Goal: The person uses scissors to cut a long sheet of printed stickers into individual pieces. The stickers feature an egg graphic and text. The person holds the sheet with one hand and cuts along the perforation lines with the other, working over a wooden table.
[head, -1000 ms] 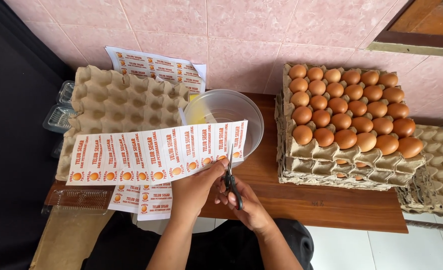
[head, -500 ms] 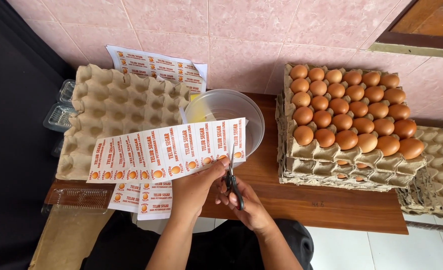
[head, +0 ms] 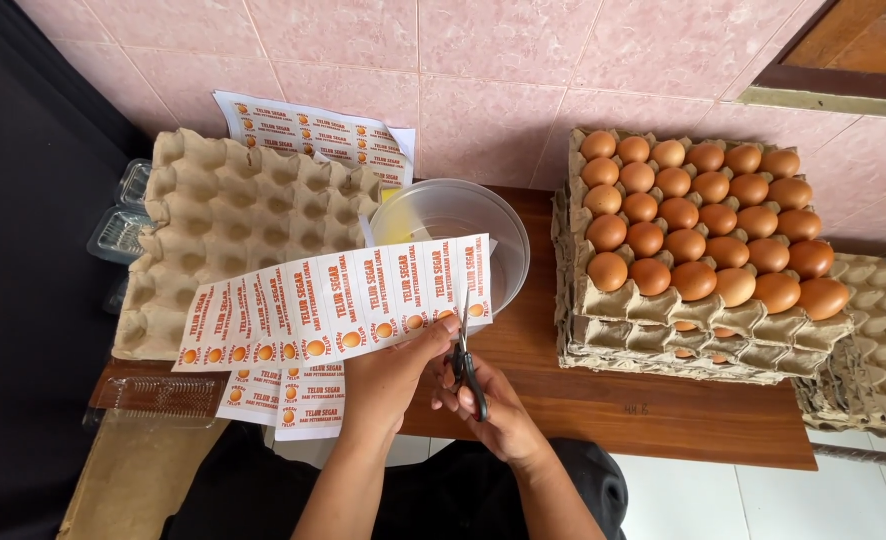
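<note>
Seen from above, a person's left hand (head: 395,372) pinches the lower edge of a long strip of labels (head: 338,305), fingers closed on the paper. The right hand (head: 493,410) grips a pair of scissors (head: 466,362), fingers curled through the handles, with the blades cutting up into the strip near its right end. The strip fans out over the near rim of a clear plastic bowl (head: 473,215), which sits on a brown wooden table (head: 613,410).

Left of the bowl lies an empty cardboard egg tray (head: 228,225), partly covered by the strip. Right of the bowl stands a stack of egg trays (head: 663,330), the top one filled with brown eggs (head: 698,225). Behind the bowl, a sheet of labels (head: 313,135) leans against the pink tiled wall (head: 463,70). More cut labels (head: 293,400) lie below the strip, near the table's edge.

How far the scissor blades are open is hard to make out, as the paper hides them. Further egg trays at the far right are cut off by the frame.
</note>
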